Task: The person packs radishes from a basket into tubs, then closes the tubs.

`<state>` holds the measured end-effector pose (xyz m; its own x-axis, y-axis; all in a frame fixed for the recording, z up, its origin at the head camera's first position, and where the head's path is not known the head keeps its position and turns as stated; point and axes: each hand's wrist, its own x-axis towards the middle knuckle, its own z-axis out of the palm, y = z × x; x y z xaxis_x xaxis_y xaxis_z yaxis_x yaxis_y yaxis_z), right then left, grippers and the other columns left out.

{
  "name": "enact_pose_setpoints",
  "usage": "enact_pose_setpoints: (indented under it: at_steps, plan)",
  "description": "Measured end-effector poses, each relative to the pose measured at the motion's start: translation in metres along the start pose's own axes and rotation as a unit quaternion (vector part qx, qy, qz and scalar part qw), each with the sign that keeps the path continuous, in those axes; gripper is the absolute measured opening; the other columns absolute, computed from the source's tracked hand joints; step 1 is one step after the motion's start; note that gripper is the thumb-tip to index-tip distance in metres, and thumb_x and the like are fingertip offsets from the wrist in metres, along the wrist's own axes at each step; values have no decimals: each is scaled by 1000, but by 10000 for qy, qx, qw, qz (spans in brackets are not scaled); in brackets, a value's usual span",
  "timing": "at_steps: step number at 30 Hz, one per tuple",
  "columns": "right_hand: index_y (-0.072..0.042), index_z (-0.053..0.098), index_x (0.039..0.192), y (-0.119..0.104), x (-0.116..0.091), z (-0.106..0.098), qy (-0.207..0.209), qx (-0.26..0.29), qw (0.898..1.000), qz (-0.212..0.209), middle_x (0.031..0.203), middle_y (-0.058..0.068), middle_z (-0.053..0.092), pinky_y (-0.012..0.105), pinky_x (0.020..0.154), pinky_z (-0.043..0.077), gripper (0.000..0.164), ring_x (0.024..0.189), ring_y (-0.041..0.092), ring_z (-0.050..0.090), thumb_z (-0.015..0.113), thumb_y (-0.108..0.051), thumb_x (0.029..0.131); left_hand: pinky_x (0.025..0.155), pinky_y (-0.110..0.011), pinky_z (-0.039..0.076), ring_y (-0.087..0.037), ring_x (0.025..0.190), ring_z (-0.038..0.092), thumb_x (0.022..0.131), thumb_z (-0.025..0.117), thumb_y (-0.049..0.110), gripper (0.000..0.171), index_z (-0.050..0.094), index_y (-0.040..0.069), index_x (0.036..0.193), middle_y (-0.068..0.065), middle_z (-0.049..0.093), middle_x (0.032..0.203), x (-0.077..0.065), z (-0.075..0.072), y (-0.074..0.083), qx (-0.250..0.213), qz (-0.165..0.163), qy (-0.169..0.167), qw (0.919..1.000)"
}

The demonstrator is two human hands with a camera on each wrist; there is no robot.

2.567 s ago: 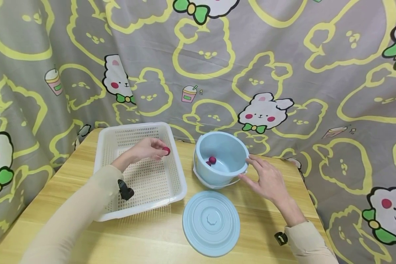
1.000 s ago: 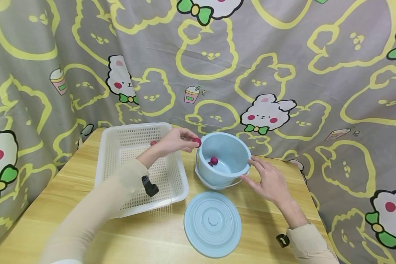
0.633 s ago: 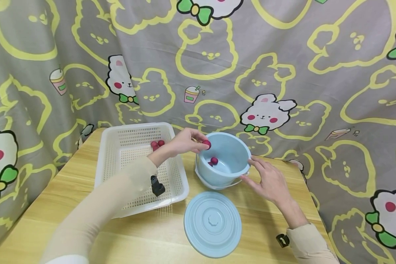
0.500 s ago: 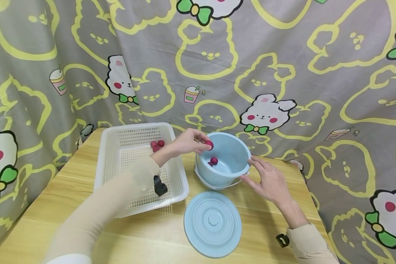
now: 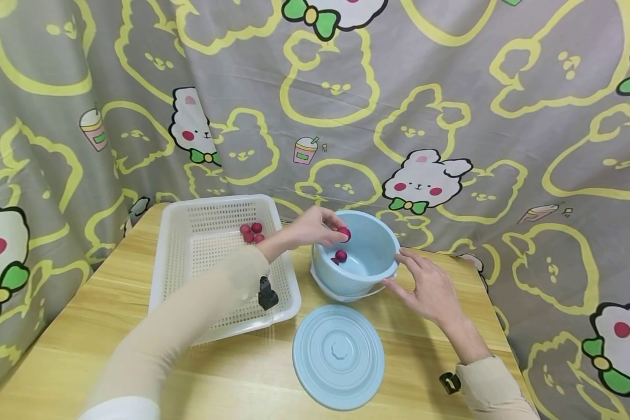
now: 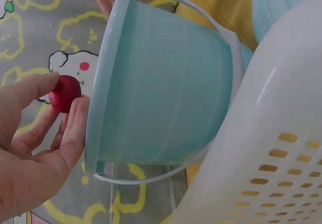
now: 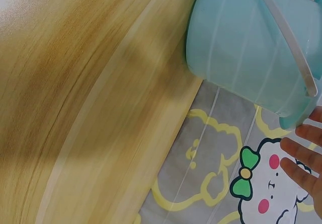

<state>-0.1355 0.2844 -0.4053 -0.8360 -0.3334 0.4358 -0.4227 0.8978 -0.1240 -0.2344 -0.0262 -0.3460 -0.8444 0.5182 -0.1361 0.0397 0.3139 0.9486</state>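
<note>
Left hand [image 5: 315, 227] pinches red ball [image 5: 345, 234] over bucket [image 5: 346, 284], two balls [image 5: 341, 256] visible inside; four balls [image 5: 248, 237] apparently remain in basket [image 5: 160, 256]; right hand [image 5: 431, 287] spread.

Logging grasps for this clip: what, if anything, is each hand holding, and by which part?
The left hand pinches a round red item by opposite sides, between thumb and fingers. The right hand touches the blue bucket's rim; no firm grip shows.

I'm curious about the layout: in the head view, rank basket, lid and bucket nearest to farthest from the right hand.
1. Blue bucket, at the right hand.
2. Blue lid, down to its left.
3. White basket, farthest left.
</note>
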Motion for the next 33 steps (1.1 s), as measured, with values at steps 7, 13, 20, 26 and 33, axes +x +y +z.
enact_pose_setpoints:
  at_steps: [7,13,20,26,33]
  plan:
    - [-11,70,134,1,0,0,-31,-23,10000,1,143,15,68,62,88,62,64,121,42,70,82,-53,87,90,-37,67,-18,88,75,94,80,13,29,73,1,120,-9,67,107,11,9,-1,4,-31,-63,10000]
    - [-11,70,134,1,0,0,-29,-19,10000,6,143,16,68,62,88,62,64,121,42,70,82,-53,87,87,-34,67,-27,96,77,95,80,12,29,73,0,120,-6,67,99,19,18,-2,137,1,-164,9998]
    - [-12,69,135,1,0,0,-53,-5,10000,25,144,15,67,62,88,62,64,122,42,70,81,-53,87,75,-27,67,-12,73,74,95,81,15,28,75,2,118,-5,70,95,26,26,-1,589,29,-322,9977]
    - [-12,69,134,1,0,0,6,-1,10000,-9,143,15,68,62,87,62,64,121,42,70,82,-52,86,71,-25,66,-12,70,76,93,82,16,29,75,3,118,-11,74,105,26,29,3,814,-24,-333,9961]
    - [-11,70,134,1,0,1,40,-32,10000,-60,143,15,68,61,87,62,64,120,42,71,82,-52,86,86,-37,68,-34,95,80,96,79,16,37,70,-3,127,-13,74,106,24,30,5,779,-99,-374,9962]
